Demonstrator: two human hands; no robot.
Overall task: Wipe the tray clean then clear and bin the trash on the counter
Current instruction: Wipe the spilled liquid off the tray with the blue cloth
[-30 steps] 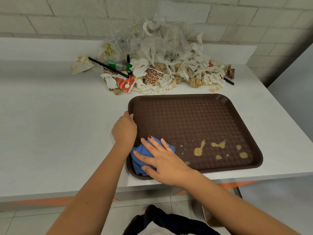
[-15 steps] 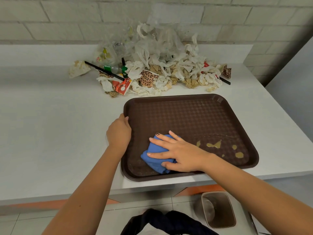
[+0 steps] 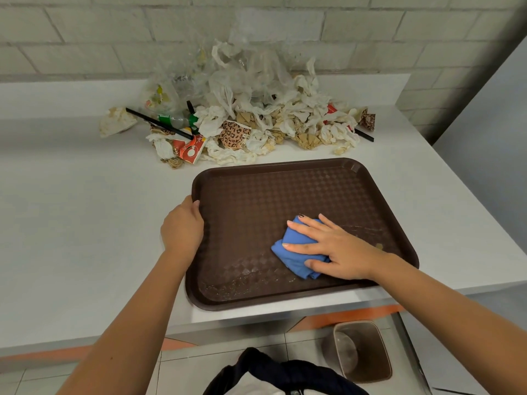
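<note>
A brown textured tray [image 3: 285, 189] lies on the white counter near its front edge. My left hand [image 3: 182, 229] grips the tray's left rim with curled fingers. My right hand [image 3: 333, 246] presses flat, fingers spread, on a folded blue cloth [image 3: 293, 258] in the tray's near right part. A small yellowish spot [image 3: 378, 246] shows just right of that hand, and wet streaks lie along the tray's near side. Behind the tray sits a trash pile [image 3: 242, 115] of crumpled napkins, plastic bags, a leopard-print cup and black straws.
The white counter [image 3: 71, 223] stretches left of the tray. A brown bin [image 3: 362, 352] stands on the floor below the counter's front edge, to the right. A brick wall backs the counter. Dark clothing shows at the bottom edge.
My right hand has slid the blue cloth rightward across the tray's near side, over the yellow spills; most spills are gone or covered. The left hand stays on the rim.
</note>
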